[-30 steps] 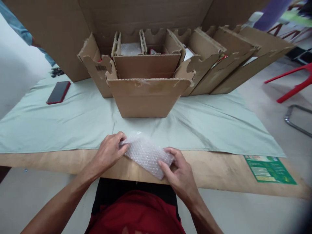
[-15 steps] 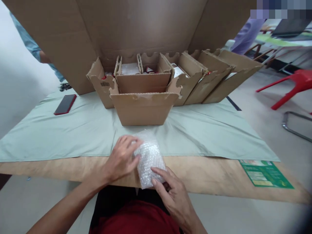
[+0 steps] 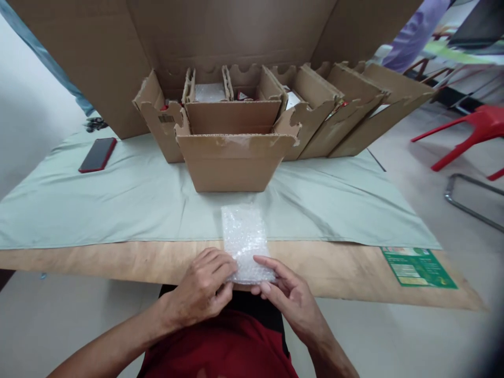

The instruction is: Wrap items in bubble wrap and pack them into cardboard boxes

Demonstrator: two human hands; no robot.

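Observation:
A clear bubble wrap bag (image 3: 246, 233) lies flat at the table's front edge, its far end over the green cloth and its near end over bare wood. My left hand (image 3: 208, 283) grips the near left corner, fingers curled over the top and thumb at the edge. On the near right corner, my right hand (image 3: 289, 296) pinches the bag, with the index finger stretched across it and the thumb at the edge. Whatever may be inside the bag cannot be made out. Beyond it stands a cardboard bin (image 3: 232, 163) with a low front; its floor is hidden.
Several more cardboard bins (image 3: 315, 121) line the back, some holding red and white items, one a bubble-wrapped piece (image 3: 210, 92). A tall cardboard panel (image 3: 232, 37) rises behind. A phone (image 3: 97, 155) lies left, a green printed sheet (image 3: 419, 268) right. A red stool (image 3: 468, 134) stands on the floor.
My left hand has come down from the bag's upper left side to its near left corner. The bag now lies straighter and flatter. The view has tilted slightly downward.

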